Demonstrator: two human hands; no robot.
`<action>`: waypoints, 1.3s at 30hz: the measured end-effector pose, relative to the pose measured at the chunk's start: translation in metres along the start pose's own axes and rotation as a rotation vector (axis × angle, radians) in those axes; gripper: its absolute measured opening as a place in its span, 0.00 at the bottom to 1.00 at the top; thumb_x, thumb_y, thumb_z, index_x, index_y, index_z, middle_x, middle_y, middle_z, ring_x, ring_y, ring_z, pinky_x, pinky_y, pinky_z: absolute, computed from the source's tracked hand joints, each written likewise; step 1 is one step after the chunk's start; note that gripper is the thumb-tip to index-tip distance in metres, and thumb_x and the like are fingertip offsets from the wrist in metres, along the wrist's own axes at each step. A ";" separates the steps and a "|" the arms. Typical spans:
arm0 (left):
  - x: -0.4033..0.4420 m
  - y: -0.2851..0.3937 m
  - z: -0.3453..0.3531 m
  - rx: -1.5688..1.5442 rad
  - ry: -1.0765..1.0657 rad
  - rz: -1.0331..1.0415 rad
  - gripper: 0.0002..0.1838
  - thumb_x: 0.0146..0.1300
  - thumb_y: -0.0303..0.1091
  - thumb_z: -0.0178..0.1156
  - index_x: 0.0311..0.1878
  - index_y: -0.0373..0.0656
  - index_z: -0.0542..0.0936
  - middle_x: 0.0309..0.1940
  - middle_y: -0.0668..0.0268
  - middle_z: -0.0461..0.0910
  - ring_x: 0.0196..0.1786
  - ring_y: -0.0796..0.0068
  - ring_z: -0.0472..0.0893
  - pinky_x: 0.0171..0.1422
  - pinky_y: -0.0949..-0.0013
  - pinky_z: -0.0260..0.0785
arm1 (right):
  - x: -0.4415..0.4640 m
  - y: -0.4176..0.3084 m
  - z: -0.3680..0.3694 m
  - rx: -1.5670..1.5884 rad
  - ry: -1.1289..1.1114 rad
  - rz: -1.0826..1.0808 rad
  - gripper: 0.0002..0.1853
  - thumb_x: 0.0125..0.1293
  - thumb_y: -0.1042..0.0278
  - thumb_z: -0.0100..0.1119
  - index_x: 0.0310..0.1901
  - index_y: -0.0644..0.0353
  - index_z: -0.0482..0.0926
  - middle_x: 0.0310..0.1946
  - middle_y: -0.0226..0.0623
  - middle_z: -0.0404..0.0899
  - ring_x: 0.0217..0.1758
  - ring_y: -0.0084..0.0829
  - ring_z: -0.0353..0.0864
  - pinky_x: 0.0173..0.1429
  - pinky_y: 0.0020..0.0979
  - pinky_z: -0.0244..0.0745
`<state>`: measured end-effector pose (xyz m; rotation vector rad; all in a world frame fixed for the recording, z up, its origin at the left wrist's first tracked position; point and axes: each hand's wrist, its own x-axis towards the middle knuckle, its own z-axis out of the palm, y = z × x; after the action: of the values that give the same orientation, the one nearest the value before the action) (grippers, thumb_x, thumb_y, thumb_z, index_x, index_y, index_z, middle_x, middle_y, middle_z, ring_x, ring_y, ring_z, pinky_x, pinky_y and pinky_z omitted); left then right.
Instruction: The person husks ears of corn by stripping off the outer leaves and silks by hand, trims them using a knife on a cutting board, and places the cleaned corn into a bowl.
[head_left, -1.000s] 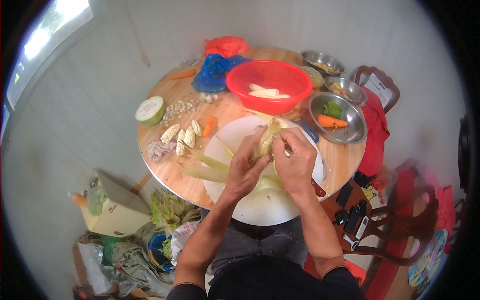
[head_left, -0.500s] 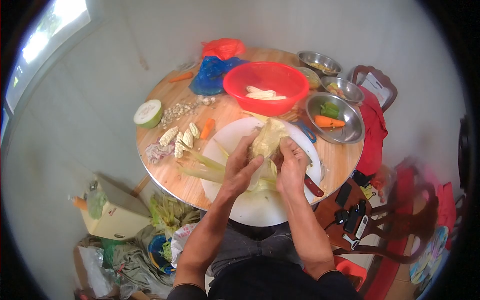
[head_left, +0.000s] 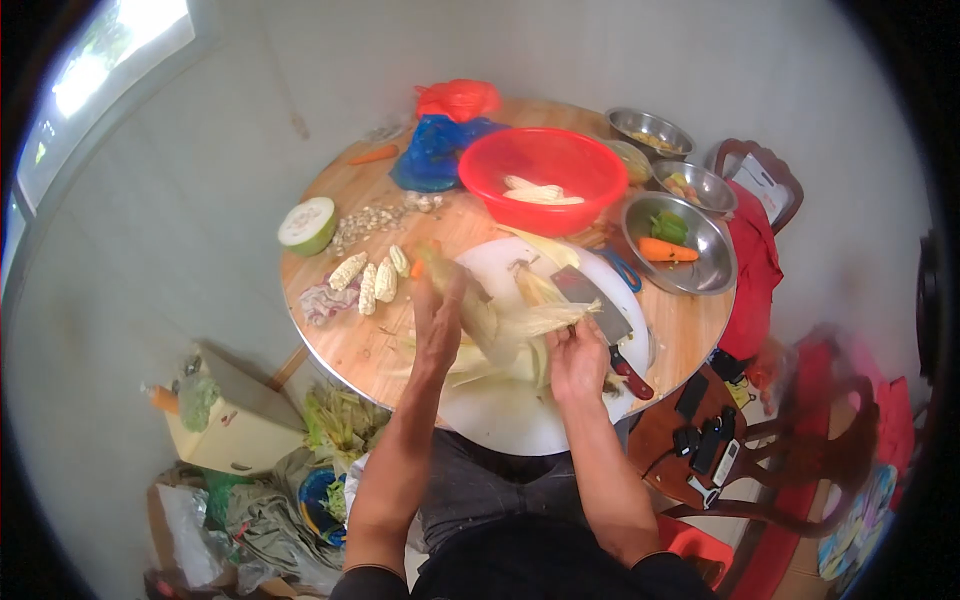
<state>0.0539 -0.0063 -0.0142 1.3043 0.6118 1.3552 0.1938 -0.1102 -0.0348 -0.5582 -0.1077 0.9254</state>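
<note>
Over the white cutting board, my left hand is closed round an ear of corn still partly in its husk, smeared by motion. My right hand pinches a pale strip of corn husk stretching towards that ear. A cleaver lies on the board beyond my right hand, its dark red handle towards the board's right edge. Loose husk leaves lie under my hands. Left of the board are several peeled corn cobs. The red basin behind holds more peeled cobs.
Metal bowls stand at the right, one bowl holding a carrot and a green pepper. Half a winter melon, garlic cloves and a blue plastic bag are at the left and back. Blue-handled scissors lie by the board.
My hands have moved apart. The left went left with the ear, and the right came down slightly with a husk strip. The cleaver blade now shows between them and the board's edge.
</note>
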 end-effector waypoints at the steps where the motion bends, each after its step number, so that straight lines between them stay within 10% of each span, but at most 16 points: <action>1: 0.000 -0.004 -0.002 -0.011 0.067 0.002 0.15 0.75 0.38 0.59 0.55 0.37 0.76 0.36 0.66 0.78 0.39 0.73 0.81 0.44 0.68 0.75 | -0.004 0.002 0.003 0.028 0.016 -0.016 0.14 0.80 0.69 0.47 0.61 0.62 0.74 0.46 0.36 0.81 0.41 0.27 0.76 0.52 0.32 0.78; 12: 0.048 -0.019 -0.022 -0.321 0.230 -0.180 0.13 0.69 0.39 0.68 0.45 0.42 0.75 0.27 0.69 0.75 0.23 0.75 0.76 0.26 0.67 0.69 | -0.035 -0.005 -0.025 -0.423 -0.271 0.094 0.08 0.83 0.61 0.45 0.44 0.54 0.69 0.22 0.21 0.54 0.24 0.19 0.52 0.33 0.27 0.53; 32: 0.052 -0.033 -0.031 -0.552 -0.106 -0.303 0.11 0.73 0.42 0.59 0.37 0.47 0.74 0.28 0.71 0.71 0.28 0.75 0.73 0.33 0.68 0.68 | -0.050 -0.016 -0.064 -1.082 -0.582 0.075 0.18 0.83 0.56 0.45 0.54 0.64 0.75 0.31 0.27 0.76 0.35 0.20 0.73 0.44 0.26 0.71; 39: 0.053 -0.034 -0.026 -0.458 -0.334 -0.137 0.26 0.77 0.59 0.50 0.48 0.41 0.78 0.40 0.63 0.77 0.41 0.70 0.78 0.46 0.64 0.73 | -0.032 -0.013 -0.009 -1.663 -0.615 -0.450 0.24 0.66 0.55 0.70 0.54 0.65 0.78 0.46 0.45 0.81 0.50 0.43 0.83 0.58 0.41 0.76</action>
<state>0.0528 0.0589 -0.0338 1.0574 0.1432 1.0536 0.1865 -0.1451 -0.0317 -1.6453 -1.5872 0.3424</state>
